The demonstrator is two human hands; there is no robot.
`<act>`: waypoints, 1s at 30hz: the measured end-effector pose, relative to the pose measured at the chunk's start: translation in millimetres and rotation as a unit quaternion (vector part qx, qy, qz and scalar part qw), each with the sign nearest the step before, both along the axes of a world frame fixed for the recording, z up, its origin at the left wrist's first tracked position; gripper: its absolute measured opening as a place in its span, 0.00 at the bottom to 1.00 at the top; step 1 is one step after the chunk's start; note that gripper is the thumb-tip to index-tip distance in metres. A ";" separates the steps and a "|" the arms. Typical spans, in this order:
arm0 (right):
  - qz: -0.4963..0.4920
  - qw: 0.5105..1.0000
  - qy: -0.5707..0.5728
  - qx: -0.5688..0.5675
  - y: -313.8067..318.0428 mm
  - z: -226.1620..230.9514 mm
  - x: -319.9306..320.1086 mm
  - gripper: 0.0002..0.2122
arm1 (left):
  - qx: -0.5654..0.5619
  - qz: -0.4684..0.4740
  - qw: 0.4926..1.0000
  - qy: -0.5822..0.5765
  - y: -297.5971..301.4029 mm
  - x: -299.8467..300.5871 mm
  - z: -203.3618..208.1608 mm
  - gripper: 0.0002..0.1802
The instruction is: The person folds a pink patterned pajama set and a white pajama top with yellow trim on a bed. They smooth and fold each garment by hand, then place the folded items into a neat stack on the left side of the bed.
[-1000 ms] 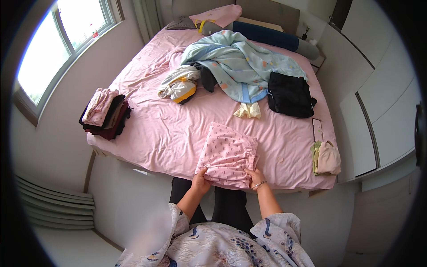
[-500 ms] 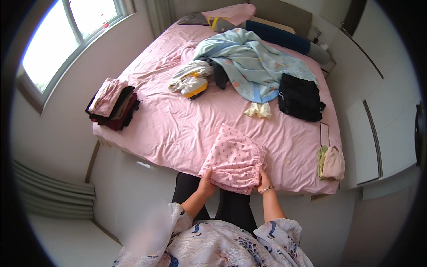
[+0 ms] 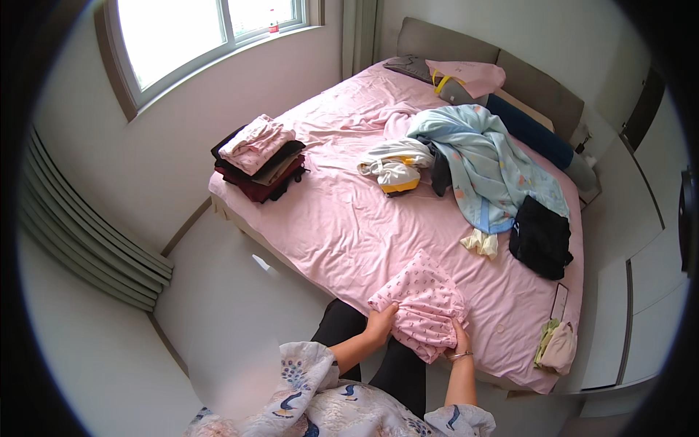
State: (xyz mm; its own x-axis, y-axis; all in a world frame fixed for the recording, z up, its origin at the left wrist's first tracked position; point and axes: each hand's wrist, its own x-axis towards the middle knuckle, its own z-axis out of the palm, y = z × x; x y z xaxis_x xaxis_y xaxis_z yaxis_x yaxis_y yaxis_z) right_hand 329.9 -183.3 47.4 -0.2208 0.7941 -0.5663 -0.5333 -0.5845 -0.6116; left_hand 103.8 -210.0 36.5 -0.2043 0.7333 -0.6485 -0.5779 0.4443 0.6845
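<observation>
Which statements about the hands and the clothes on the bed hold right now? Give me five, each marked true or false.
1. The left hand and the right hand both grip the pink patterned garment. True.
2. The bracelet is on the left wrist. False: it is on the right wrist.
3. The black folded garment lies to the right of the cream cloth. True.
4. The stack of folded clothes has a black item on top. False: a pink cloth tops it.
5. The light blue blanket is neatly folded. False: it lies bunched up.
</observation>
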 end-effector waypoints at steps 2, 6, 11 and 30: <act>0.037 0.998 0.050 -0.004 3.5 7.4 -13.1 0.21 | 0.071 0.074 0.995 -0.009 -7.2 -14.9 13.8 0.15; 0.093 0.994 0.056 0.017 14.4 48.8 -72.3 0.19 | 0.150 0.169 0.974 -0.028 -19.3 -64.5 71.2 0.14; 0.134 0.988 0.014 0.069 41.9 75.2 -143.8 0.17 | 0.227 0.234 0.945 0.002 -12.6 -135.8 73.5 0.23; 0.144 0.913 0.112 0.365 276.2 145.5 -625.7 0.16 | 0.414 0.270 0.857 0.144 167.9 -578.4 197.4 0.13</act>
